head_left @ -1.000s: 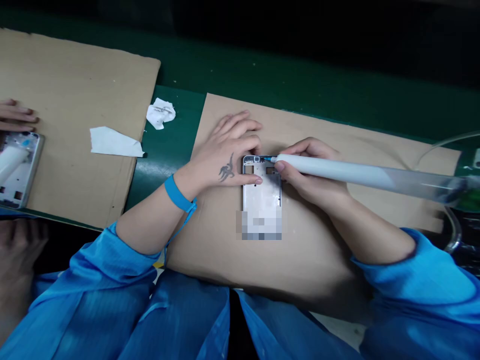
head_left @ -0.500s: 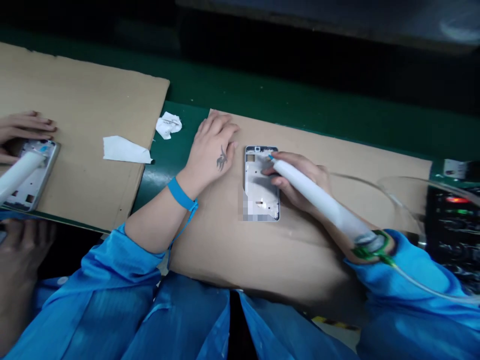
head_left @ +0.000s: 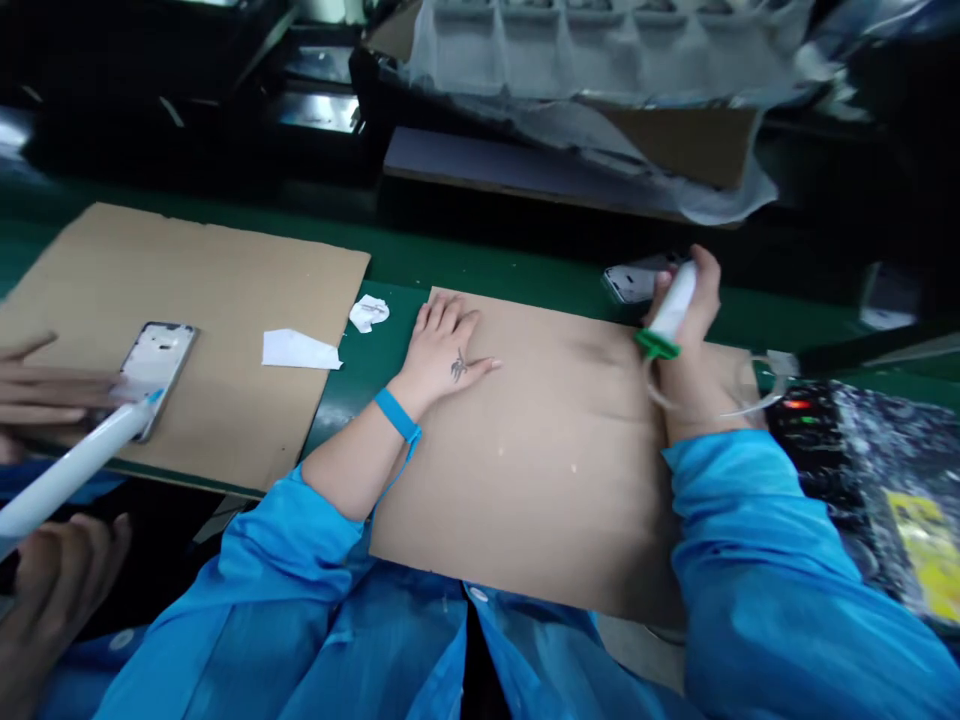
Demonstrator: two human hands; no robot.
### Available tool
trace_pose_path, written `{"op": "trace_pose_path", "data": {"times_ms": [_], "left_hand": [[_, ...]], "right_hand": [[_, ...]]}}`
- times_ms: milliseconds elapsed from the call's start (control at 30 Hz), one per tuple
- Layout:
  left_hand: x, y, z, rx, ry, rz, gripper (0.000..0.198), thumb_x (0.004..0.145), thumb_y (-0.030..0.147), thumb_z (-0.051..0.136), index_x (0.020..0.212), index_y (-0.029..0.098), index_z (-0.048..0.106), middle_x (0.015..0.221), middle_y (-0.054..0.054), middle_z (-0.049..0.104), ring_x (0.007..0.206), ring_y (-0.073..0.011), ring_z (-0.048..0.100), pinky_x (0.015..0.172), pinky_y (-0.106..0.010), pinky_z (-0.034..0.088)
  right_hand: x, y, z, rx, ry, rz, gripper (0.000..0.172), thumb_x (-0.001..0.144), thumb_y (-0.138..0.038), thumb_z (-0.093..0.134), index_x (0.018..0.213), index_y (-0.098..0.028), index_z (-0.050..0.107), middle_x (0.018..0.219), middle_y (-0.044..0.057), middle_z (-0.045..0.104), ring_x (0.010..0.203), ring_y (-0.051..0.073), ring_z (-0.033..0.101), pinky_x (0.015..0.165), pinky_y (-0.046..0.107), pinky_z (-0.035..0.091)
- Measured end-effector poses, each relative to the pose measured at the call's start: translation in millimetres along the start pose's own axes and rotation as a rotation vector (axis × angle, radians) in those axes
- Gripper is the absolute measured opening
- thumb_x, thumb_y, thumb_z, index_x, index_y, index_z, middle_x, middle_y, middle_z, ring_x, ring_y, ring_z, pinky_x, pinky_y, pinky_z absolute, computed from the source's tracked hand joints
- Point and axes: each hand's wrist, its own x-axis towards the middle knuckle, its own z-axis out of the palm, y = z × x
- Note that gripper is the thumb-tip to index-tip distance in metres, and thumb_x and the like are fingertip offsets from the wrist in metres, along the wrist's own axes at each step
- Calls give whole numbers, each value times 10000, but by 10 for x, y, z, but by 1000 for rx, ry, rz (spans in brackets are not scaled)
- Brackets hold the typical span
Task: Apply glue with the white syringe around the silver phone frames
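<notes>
phone frame (head_left: pixel 636 279) moved off cardboard mat (head_left: pixel 555 510) | right hand (head_left: pixel 690 345) clenches white syringe (head_left: pixel 673 306) | left hand (head_left: pixel 442 348) lies open

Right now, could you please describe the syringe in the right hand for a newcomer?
On the green bench lies a cardboard sheet. At its far right corner, the right hand holds a white syringe; its green collar sets it apart from the co-worker's syringe.

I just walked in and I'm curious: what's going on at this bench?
A person's right hand grips a white tube with a green collar, next to a metal phone frame on the green bench. Their left hand lies flat on a cardboard sheet. To the left, a co-worker's hand is beside a second phone frame, with another white tube reaching it.
</notes>
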Motion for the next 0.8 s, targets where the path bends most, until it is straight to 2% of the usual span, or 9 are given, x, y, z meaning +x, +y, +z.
{"op": "trace_pose_path", "data": {"times_ms": [133,300,400,533,633,700,767,800], "left_hand": [[22,-4,-59,7,-18,-21,924,989,716,800,1685,145,593,1877,-226,403,1802,-482,265,1480,-686,229],[49,18,-103,45,-40,-45,875,1031,699,730,1719,182,570,1903,-178,372,1817,-433,249,1499,-635,195],[34,73,-109,83,-71,-76,874,1079,688,644,1769,168,510,1923,-183,318,1830,-437,199,1504,-637,147],[-121,267,-137,120,-131,-110,915,1125,668,531,1837,114,374,1945,-220,207,1838,-478,103,1496,-695,73],[-323,518,-143,126,-223,-111,1123,1023,803,640,1848,104,337,1944,-256,137,1814,-570,49,1471,-756,89],[-446,693,-132,114,-299,-58,1266,888,899,755,1849,175,361,1950,-221,146,1812,-579,42,1476,-735,85],[-508,823,-122,119,-368,15,1362,818,977,762,1861,216,330,1958,-208,137,1811,-584,32,1467,-745,77],[-507,860,-123,133,-382,46,1383,803,992,763,1862,215,329,1953,-224,167,1803,-596,71,1453,-757,110]], "right_hand": [[-173,-29,157,-68,58,16,326,969,-542,841,1203,-342,734,1020,0,870,970,259,859,844,388,709],[-336,248,406,-155,81,34,318,987,-458,773,1274,-328,736,1111,29,889,920,264,855,860,415,707],[-379,391,473,-190,79,27,414,1013,-465,701,1392,-297,720,1183,74,890,925,305,858,868,479,707],[-375,436,506,-243,88,17,475,1018,-540,687,1428,-301,715,1165,76,894,858,297,841,794,443,690],[-355,400,524,-246,80,-1,480,1002,-572,693,1381,-281,728,1122,78,896,755,277,806,685,394,652],[-354,354,522,-249,70,-1,477,979,-596,713,1330,-273,739,1073,79,893,705,271,783,636,374,625],[-357,285,505,-266,45,12,472,966,-590,722,1310,-267,744,1047,87,891,703,283,784,634,380,622],[-353,238,494,-278,22,20,465,971,-568,712,1320,-263,745,1049,95,891,719,295,794,649,390,629]]}}
